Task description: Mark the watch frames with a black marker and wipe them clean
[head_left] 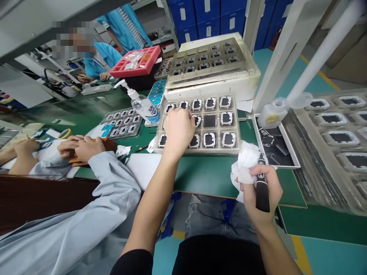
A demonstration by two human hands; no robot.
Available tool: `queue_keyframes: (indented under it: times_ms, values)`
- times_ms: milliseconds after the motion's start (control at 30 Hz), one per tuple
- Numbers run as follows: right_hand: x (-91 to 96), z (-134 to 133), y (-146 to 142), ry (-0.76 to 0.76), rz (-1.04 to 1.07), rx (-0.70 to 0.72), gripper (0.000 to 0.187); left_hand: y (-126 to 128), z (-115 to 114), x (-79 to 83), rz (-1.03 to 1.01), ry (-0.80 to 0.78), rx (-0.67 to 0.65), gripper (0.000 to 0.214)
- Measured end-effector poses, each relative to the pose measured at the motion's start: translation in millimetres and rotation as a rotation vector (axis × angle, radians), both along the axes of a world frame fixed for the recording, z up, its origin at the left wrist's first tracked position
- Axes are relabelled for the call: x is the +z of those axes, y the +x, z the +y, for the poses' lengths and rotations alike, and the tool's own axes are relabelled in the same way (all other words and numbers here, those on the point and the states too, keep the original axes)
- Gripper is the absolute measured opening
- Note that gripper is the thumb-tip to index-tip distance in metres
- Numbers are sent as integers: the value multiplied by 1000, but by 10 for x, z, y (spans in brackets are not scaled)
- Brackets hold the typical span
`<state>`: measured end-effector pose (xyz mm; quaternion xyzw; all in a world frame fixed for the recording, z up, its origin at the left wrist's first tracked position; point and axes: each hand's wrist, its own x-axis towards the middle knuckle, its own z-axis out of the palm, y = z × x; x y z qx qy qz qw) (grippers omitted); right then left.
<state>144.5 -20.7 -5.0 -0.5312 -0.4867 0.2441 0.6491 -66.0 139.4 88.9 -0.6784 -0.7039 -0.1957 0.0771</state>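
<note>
My left hand point(180, 128) is over a clear plastic tray point(215, 149) of white square-rounded frames with dark centres, its fingers curled down at the middle row. What they hold, if anything, is hidden beneath the hand. One white frame point(197, 121) shows just right of my knuckles, and another frame point(210, 140) lies in the front row. In front of the table edge, my right hand point(265, 191) grips a black pen-shaped tool point(262, 191), tip pointing away from me. A crumpled white tissue point(247, 160) is pinched in the same hand.
A pump bottle point(146, 109) stands left of the tray. Behind it rises a white foam box point(212, 88) bearing another tray. To my right are a shallow white box point(286, 158), a squeeze bottle point(272, 114) and stacked trays point(323, 183). A co-worker's sleeve point(114, 183) is close on my left.
</note>
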Motion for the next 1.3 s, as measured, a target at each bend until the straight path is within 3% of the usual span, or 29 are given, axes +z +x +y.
queue_keyframes:
  times_ms: [133, 233, 333, 500, 600, 800, 933, 1100, 1200, 1300]
  values:
    - [-34, 1, 42, 18, -106, -16, 28, 135, -57, 60, 100, 36, -25, 28]
    - [-68, 0, 63, 49, -144, -11, 26, 322, 11, 89, -10, 39, -226, 28]
    - [-76, -4, 70, 51, -177, -10, 24, 550, 134, 94, -74, -79, -374, 24]
    - [-39, -7, 79, 55, -195, -11, 23, 777, 251, 74, -54, -156, -388, 34]
    - [-37, -5, 89, 52, -202, -3, 23, 783, 227, 65, -102, -139, -386, 41]
    - [-59, -15, 84, 59, -206, -7, 22, 698, 213, 10, -181, -183, -403, 26]
    - [-45, -19, 66, 46, -211, -6, 23, 692, 202, -53, -322, -166, -437, 35]
    - [-19, -13, 52, 31, -206, -25, 23, 753, 179, -82, -352, -157, -490, 49]
    - [-37, -26, 64, 8, -198, -24, 24, 754, 169, -98, -370, -97, -507, 31]
    - [-103, -55, 91, 33, -181, -54, 24, 675, 3, -150, -438, 2, -506, 9]
